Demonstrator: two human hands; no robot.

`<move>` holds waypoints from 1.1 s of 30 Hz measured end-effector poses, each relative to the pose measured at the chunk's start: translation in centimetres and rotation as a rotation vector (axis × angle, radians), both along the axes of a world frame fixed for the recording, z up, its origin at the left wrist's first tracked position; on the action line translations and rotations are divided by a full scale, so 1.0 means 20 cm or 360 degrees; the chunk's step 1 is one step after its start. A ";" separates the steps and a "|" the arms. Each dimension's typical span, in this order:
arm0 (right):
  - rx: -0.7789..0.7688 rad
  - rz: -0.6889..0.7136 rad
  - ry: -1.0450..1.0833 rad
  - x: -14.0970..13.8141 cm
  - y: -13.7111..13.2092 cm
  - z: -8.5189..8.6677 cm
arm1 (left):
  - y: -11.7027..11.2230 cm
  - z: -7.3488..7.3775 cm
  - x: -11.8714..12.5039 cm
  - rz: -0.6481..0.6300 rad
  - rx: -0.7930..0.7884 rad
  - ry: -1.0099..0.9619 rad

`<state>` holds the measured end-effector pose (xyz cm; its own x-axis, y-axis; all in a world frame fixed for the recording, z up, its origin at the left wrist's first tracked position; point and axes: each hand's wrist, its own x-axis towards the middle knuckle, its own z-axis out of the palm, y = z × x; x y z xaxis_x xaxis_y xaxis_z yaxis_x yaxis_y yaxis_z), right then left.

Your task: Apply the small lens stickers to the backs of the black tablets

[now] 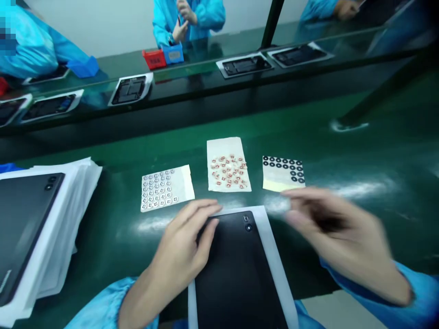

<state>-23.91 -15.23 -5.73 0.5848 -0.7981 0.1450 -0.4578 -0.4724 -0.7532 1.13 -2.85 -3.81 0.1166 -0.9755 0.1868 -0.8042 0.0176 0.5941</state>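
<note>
Tablet [240, 269] lies back-up before the person, long axis running away from the body, on a white backing sheet [279, 278] that shows past its right side. Camera corner [247, 224], far right of the back, uncovered: left of the right hand's fingertips and slightly nearer the body, so the right hand [338, 224] is the closer one.

Right fingers: thumb and forefinger narrow, hand off the tablet, motion-blurred; cannot tell whether a small piece sits between them. Just beyond them, black-ring sheet [277, 173]; forefinger at its near edge, contact unclear.

Left hand [185, 249] lies over the tablet's far left corner, thumb parted from the fingers with a gap showing, nothing seen pinched. It blocks that corner, leaving the lens side exposed.

Around, on the green desk [116, 256]: sheet of small reddish pieces [224, 147] beyond the tablet; sheet of pale ring stickers [186, 180] left of that. Far left, another tablet [24, 228] on stacked white sheets [65, 237]. Past these, a raised shelf [187, 75] carries more devices; dark post [373, 96] at right, well apart from the work. Co-worker's hands [183, 23] behind.
</note>
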 end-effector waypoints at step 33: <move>-0.0098 0.0939 0.0234 0.92 -0.01 -0.12 | 0.14 -0.41 0.51 0.0337 0.0237 -0.0786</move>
